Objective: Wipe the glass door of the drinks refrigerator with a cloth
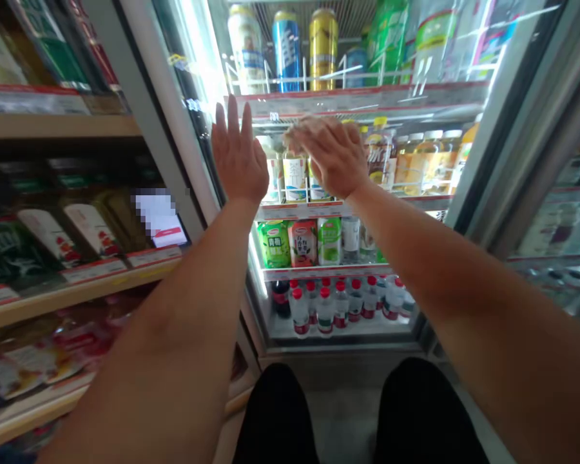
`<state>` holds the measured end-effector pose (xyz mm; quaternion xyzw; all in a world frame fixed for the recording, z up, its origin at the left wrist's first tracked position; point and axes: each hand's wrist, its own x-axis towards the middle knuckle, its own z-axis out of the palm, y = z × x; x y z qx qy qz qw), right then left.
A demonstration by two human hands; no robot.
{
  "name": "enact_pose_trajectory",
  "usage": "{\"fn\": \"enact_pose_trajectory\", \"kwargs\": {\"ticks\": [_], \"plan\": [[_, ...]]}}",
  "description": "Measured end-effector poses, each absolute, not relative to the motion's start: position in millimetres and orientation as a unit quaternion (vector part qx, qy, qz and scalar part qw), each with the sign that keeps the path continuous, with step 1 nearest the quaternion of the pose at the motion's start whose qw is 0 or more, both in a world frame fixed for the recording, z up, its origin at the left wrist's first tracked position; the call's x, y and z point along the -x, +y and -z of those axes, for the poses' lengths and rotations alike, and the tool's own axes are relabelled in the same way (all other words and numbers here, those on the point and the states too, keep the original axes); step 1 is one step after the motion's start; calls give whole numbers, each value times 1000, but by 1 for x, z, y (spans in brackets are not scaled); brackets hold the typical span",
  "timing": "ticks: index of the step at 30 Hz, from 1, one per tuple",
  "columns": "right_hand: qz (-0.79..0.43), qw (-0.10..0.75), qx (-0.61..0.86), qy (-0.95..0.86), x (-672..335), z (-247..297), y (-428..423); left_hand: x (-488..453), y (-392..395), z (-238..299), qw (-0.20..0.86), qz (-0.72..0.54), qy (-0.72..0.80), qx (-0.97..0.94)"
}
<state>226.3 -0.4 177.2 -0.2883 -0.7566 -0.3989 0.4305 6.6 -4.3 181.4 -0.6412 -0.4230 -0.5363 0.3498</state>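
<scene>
Both my arms reach into an open drinks fridge. My left hand [238, 158] is held flat and open, fingers pointing up, near the left end of the second shelf [396, 205]. My right hand [329, 153] is over the tops of the white-labelled bottles [294, 177] on that shelf, fingers stretched forward and blurred by motion; I cannot see anything held in it. Tall cans [323, 48] stand on the top shelf above my hands.
Lower shelves hold green and red cartons [303, 243] and red-capped water bottles [325, 309]. Amber bottles [432, 158] stand to the right. The fridge door [536, 122] is open at right. Store shelves with packets [77, 232] run along the left.
</scene>
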Motion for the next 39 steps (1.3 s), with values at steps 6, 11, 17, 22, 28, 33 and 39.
{"fn": "enact_pose_trajectory", "kwargs": {"ticks": [6, 11, 17, 22, 28, 33, 39], "plan": [[392, 583, 349, -620, -225, -176, 7, -5, -6, -169, 316, 550, -408, 657], [409, 351, 219, -813, -227, -158, -3, -1, -6, -161, 368, 528, -418, 641], [363, 398, 228, -811, -224, -132, -5, 0, -6, -155, 358, 532, -415, 645], [328, 576, 342, -666, -224, -109, -5, -2, -11, -144, 346, 535, -419, 647], [413, 354, 224, -809, -243, -89, -11, -1, -13, -138, 341, 539, -410, 652], [488, 379, 218, -755, -278, -94, -12, 1, -11, -136, 313, 552, -404, 659], [461, 579, 337, -582, -333, -78, -7, 2, -9, -134, 334, 555, -399, 650]]}}
